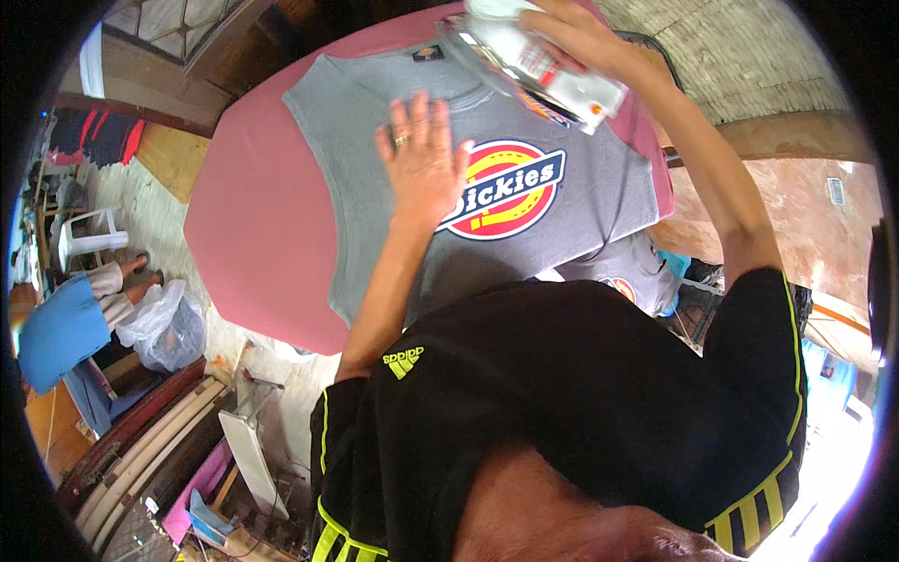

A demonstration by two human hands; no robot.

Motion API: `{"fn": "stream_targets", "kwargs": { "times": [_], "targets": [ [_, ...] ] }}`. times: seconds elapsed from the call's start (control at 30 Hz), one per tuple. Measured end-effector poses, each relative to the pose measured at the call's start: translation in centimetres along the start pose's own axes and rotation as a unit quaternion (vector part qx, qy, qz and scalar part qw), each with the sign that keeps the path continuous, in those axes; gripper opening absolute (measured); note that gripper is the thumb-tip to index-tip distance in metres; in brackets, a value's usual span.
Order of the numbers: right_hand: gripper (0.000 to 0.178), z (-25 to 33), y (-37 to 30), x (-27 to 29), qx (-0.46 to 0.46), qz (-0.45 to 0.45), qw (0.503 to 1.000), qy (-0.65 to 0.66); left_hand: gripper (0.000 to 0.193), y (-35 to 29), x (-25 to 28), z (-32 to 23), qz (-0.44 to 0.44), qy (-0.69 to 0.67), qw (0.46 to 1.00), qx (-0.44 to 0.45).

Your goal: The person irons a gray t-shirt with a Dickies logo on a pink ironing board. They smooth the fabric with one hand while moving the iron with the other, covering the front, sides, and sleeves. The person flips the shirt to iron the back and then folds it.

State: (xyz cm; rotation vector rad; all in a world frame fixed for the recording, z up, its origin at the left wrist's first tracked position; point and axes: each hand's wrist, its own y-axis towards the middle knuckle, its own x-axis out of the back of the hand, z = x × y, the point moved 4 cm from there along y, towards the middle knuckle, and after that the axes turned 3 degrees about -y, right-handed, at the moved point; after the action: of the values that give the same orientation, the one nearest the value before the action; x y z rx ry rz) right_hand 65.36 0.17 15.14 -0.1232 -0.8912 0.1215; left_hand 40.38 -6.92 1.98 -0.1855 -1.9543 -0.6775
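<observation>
Left hand [423, 173] lies flat on a grey sleeveless cloth shirt [361, 122], already spread out; to its right, the right hand [582, 36] grips a white-and-clear plastic iron [576, 91]. Pressing seems underway, remainder unclear.

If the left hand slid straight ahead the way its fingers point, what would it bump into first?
Probably the small black label at the neck of the grey shirt, just beyond the left hand's fingertips. The hand appears flat on the fabric, though depth is hard to judge.
</observation>
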Motion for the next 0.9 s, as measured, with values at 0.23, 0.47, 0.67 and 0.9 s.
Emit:
{"fn": "stream_targets", "kwargs": {
  "times": [0.23,0.47,0.67,0.9],
  "targets": [
    [0.051,-7.4,-2.8,2.0,-0.083,-0.079,0.993,-0.026,0.066,3.9,-4.3,-1.1,0.050,0.020,0.998,-0.039],
    [0.035,-11.6,9.3,1.8,0.147,-0.222,0.879,-0.395,0.055,4.3,-3.9,-1.5,0.018,0.004,0.998,-0.062],
    [0.034,-10.5,7.0,0.8,0.233,-0.231,0.894,-0.305,0.031,4.9,-3.2,-0.4,-0.047,-0.041,0.998,-0.032],
    [0.040,-7.6,5.1,2.4,-0.071,-0.101,0.984,-0.128,0.016,6.9,-3.9,-1.0,-0.099,-0.074,0.992,-0.012]
  ]
}}
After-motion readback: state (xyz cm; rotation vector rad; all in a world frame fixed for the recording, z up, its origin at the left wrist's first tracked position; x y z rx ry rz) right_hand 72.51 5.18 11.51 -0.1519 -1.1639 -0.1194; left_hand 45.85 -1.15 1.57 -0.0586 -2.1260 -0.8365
